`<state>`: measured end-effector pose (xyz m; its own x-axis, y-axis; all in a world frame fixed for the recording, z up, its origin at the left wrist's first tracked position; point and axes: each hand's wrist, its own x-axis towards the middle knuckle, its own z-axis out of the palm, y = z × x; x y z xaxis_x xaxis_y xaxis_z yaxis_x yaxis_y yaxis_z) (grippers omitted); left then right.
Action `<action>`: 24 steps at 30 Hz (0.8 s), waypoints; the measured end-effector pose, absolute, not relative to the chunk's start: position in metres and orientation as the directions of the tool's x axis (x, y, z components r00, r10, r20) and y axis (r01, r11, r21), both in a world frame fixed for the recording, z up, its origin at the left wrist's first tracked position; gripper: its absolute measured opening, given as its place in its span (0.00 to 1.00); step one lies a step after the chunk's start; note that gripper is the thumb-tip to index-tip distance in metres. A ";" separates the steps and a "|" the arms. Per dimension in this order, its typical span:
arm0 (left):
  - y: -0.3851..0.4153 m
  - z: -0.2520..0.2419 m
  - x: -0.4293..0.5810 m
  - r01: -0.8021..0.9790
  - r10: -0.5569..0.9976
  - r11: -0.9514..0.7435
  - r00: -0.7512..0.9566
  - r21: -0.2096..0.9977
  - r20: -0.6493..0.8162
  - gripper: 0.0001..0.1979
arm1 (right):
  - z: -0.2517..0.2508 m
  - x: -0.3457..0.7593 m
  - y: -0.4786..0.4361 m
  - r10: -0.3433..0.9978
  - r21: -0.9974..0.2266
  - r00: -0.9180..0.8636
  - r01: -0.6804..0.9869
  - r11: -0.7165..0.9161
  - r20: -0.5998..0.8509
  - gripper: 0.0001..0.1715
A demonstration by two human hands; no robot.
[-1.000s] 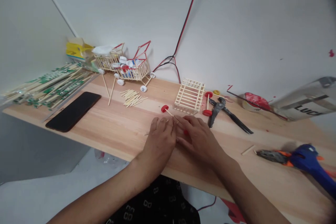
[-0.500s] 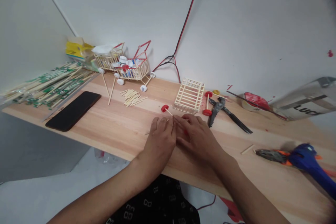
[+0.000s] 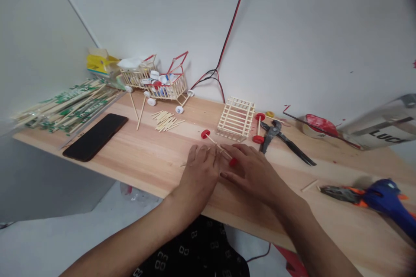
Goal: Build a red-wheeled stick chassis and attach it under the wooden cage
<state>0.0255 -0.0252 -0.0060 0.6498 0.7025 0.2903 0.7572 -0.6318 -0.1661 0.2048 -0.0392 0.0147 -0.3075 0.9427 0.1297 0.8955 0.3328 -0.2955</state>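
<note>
An axle made of a thin wooden stick (image 3: 212, 140) with a red wheel (image 3: 205, 134) at its far end and another red wheel (image 3: 232, 162) at its near end lies slantwise between my hands. My left hand (image 3: 200, 171) is closed, fingers bent together and pressed down on a thin wooden stick (image 3: 183, 165) whose tip pokes out at the left; the rest is hidden. My right hand (image 3: 255, 168) hovers over the axle's near half, fingers stretched out and thumb apart. Beyond them stands a small slatted stick basket (image 3: 235, 117).
A second red-wheeled axle (image 3: 259, 128) lies beside black pliers (image 3: 274, 132). Several short sticks (image 3: 165, 121) are piled left of centre. A phone (image 3: 95, 137), bundled chopsticks (image 3: 71, 106), a finished cart (image 3: 169, 86) and a blue glue gun (image 3: 386, 201) sit around the table.
My right hand has loosened, its thumb moving away from the fingers. The near red wheel shows more plainly now. My left hand stays in place, while the view has shifted slightly.
</note>
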 end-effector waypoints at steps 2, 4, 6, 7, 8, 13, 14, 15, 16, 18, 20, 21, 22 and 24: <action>-0.025 -0.005 0.026 0.756 0.701 -0.632 0.652 -0.171 0.289 0.22 | 0.016 0.207 -0.040 0.937 -0.306 -0.326 0.886 0.350 0.126 0.31; -0.025 -0.004 0.026 0.754 0.697 -0.633 0.654 -0.176 0.293 0.22 | 0.017 0.208 -0.041 0.932 -0.303 -0.342 0.882 0.362 0.119 0.30; -0.025 -0.004 0.026 0.751 0.694 -0.636 0.656 -0.176 0.297 0.21 | 0.017 0.209 -0.042 0.928 -0.295 -0.355 0.880 0.373 0.115 0.29; -0.025 -0.004 0.026 0.751 0.693 -0.637 0.657 -0.174 0.297 0.21 | 0.017 0.209 -0.042 0.926 -0.293 -0.360 0.878 0.378 0.114 0.29; -0.025 -0.004 0.025 0.751 0.692 -0.638 0.657 -0.172 0.298 0.21 | 0.017 0.210 -0.042 0.924 -0.291 -0.364 0.877 0.381 0.113 0.29; -0.025 -0.004 0.025 0.750 0.691 -0.639 0.658 -0.173 0.299 0.21 | 0.016 0.210 -0.042 0.922 -0.289 -0.375 0.876 0.387 0.099 0.29; -0.025 -0.004 0.025 0.750 0.692 -0.639 0.658 -0.173 0.297 0.21 | 0.016 0.210 -0.042 0.922 -0.288 -0.375 0.876 0.388 0.099 0.29; -0.025 -0.004 0.025 0.750 0.694 -0.638 0.658 -0.173 0.294 0.21 | 0.016 0.210 -0.042 0.921 -0.287 -0.376 0.876 0.388 0.099 0.29; -0.025 -0.004 0.025 0.750 0.694 -0.639 0.658 -0.173 0.292 0.21 | 0.016 0.210 -0.042 0.921 -0.287 -0.376 0.876 0.388 0.098 0.29; -0.025 -0.004 0.025 0.749 0.693 -0.639 0.660 -0.175 0.291 0.22 | 0.015 0.210 -0.042 0.922 -0.290 -0.376 0.875 0.388 0.096 0.30; -0.025 -0.004 0.025 0.750 0.693 -0.637 0.659 -0.181 0.292 0.22 | 0.016 0.211 -0.042 0.921 -0.296 -0.378 0.872 0.390 0.098 0.30; -0.026 -0.004 0.025 0.749 0.693 -0.637 0.660 -0.183 0.290 0.22 | 0.016 0.211 -0.043 0.920 -0.298 -0.380 0.870 0.392 0.099 0.30; -0.026 -0.003 0.025 0.749 0.693 -0.636 0.660 -0.185 0.288 0.22 | 0.016 0.211 -0.043 0.919 -0.300 -0.382 0.869 0.394 0.100 0.30; -0.026 -0.003 0.025 0.748 0.694 -0.636 0.661 -0.189 0.284 0.21 | 0.016 0.211 -0.043 0.917 -0.303 -0.385 0.866 0.399 0.105 0.31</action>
<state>0.0252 -0.0256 -0.0032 0.6614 0.6940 0.2844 0.7484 -0.6356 -0.1893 0.2110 -0.0430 0.0164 -0.3855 0.9167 0.1050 0.8656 0.3987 -0.3029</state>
